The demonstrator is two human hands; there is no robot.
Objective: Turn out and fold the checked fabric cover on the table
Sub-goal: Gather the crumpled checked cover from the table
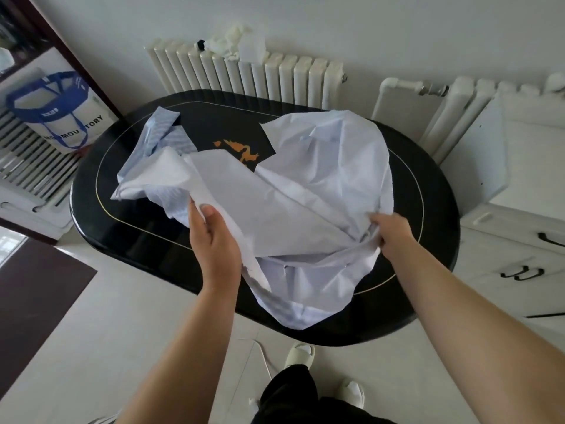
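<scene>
The pale blue checked fabric cover (312, 185) lies crumpled over the black oval table (122, 237), mostly showing its paler inner side, with a striped blue part bunched at the far left. My left hand (214, 240) grips a fold of the cover at the near left, thumb on top. My right hand (393, 232) holds a gathered bunch of fabric at the near right, fingers curled into it. One end of the cover hangs over the table's near edge.
White radiators (244, 78) line the wall behind the table, with cloths on top. A blue-and-white bag (61, 111) stands at the left. A white cabinet with drawers (513, 240) stands at the right. My feet and a white cord are on the floor below.
</scene>
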